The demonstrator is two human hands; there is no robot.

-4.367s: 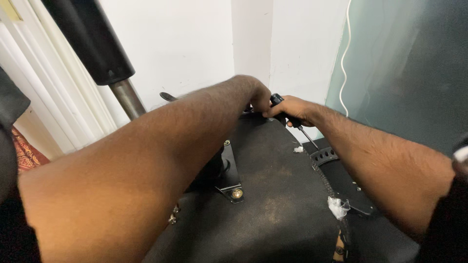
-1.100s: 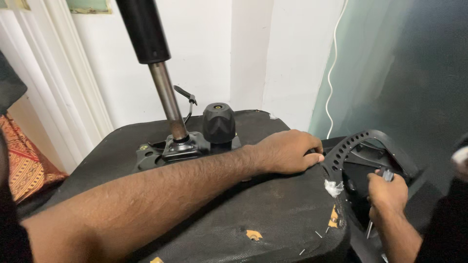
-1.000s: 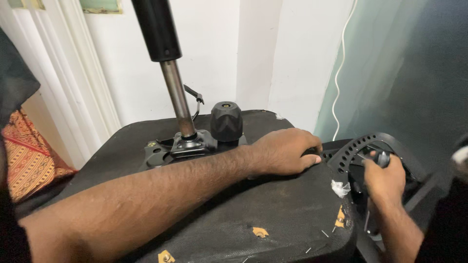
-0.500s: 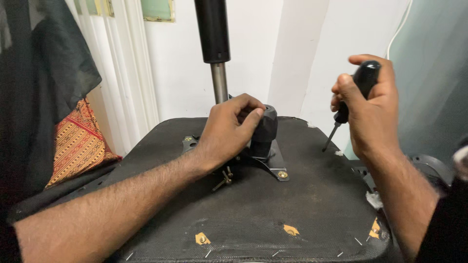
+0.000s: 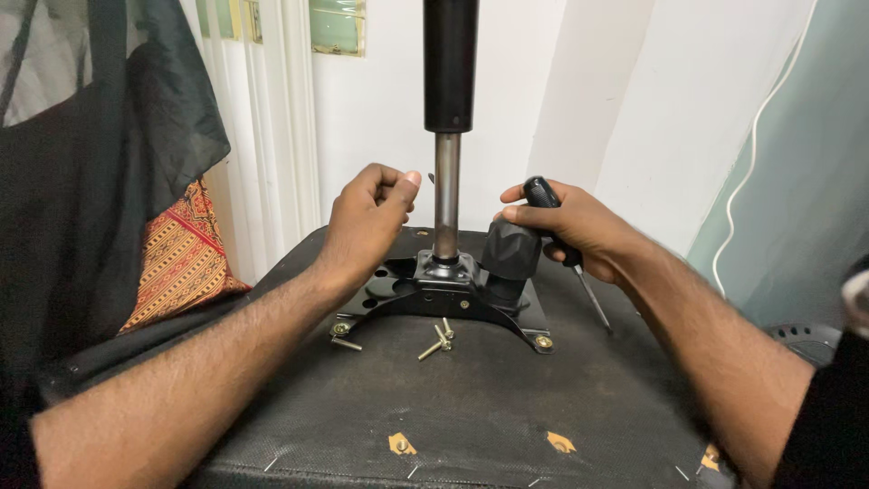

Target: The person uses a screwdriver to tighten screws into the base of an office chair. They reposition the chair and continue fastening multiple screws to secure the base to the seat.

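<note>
One screwdriver (image 5: 563, 243), gripped by right-hand fingers (image 5: 520, 214)

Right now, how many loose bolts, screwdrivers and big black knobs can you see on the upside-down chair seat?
Loose bolts: 3, lying on the seat underside by the black mounting plate
Screwdriver: 1, held in the right hand
Black knob: 1
Total: 5

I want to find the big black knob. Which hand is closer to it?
The right hand. It holds a screwdriver and its fingers touch the knob. The left hand is raised on the far side of the metal pole.
</note>
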